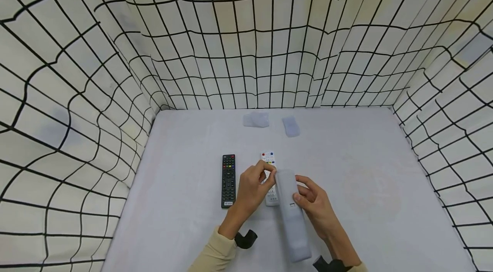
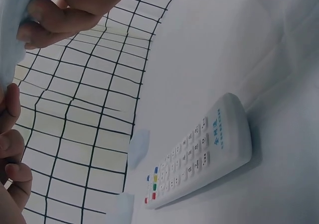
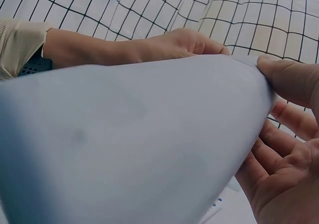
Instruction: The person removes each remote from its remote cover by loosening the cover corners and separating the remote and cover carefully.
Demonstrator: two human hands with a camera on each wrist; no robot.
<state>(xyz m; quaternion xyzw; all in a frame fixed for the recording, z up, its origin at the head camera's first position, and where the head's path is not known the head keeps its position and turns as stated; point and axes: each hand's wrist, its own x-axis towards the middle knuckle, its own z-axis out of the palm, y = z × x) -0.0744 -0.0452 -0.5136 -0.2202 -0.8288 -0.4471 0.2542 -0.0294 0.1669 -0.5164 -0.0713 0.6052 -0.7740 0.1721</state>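
Note:
A long white remote control is held at a slant, its back with a small latch mark facing up. Its pale surface fills much of the right wrist view, and whether a thin cover wraps it I cannot tell. My left hand pinches its far left corner between thumb and forefinger. Along its right edge my right hand grips it, thumb on the back and fingers at the side. Beneath my left hand lies a white remote with coloured buttons, partly hidden in the head view.
Left of my hands lies a black remote on the white table. Two pale, thin pieces, a wider one and a narrower one, lie near the back edge. White walls with black netting surround the table's back and sides.

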